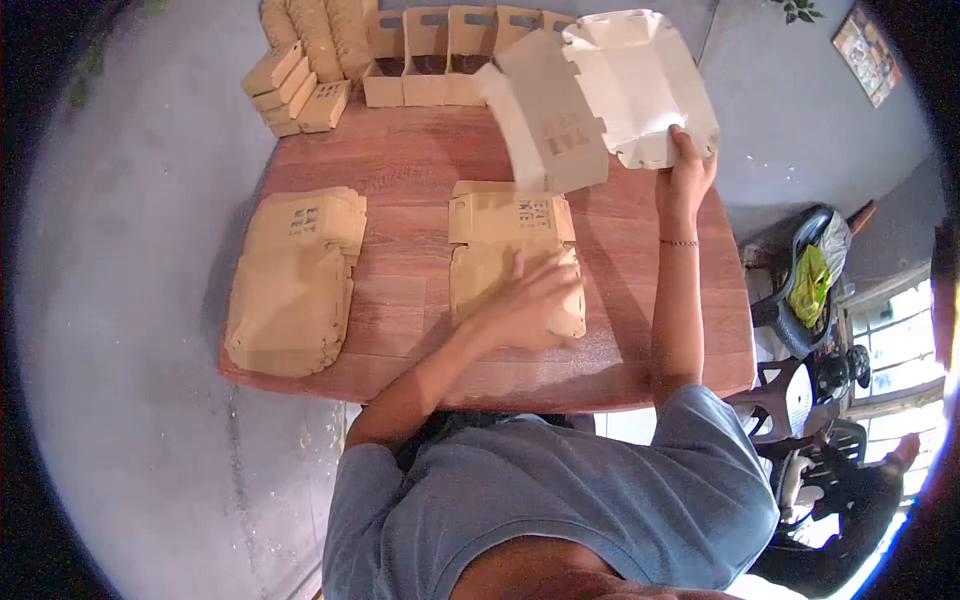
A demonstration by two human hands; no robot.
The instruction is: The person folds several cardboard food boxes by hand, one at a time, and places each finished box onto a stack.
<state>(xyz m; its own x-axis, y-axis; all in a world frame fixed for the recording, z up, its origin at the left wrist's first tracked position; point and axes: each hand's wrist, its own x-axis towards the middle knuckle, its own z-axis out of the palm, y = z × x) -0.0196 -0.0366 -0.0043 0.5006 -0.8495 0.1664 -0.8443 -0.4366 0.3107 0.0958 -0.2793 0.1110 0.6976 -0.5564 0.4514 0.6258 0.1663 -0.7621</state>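
The right hand (688, 180) is lifted above the far right part of the wooden counter (395, 280), and its fingers grip the lower edge of a raised carton (645, 80), with the thumb lying on the pale surface. Beside this pale surface, to the left, is a tilted brown panel (560, 110) with dark print, which is blurred; I cannot tell surely whether it belongs to the same carton. The left hand (530, 305) is over the middle carton (490, 275), which lies flat on the counter near its front edge. The fingers of this hand are spread and hold nothing that I can see; because of blur, I cannot tell whether they touch the cardboard. Well apart, on the left side of the counter, lies a pile of flat cartons (290, 290), the top one printed with "EAT ME!". At the far edge stand brown carriers (430, 90) in a row, with handle holes at the top. Just to the left of them are small boxes (280, 90), several stacked one on another, and behind these are brown bundles (315, 40).
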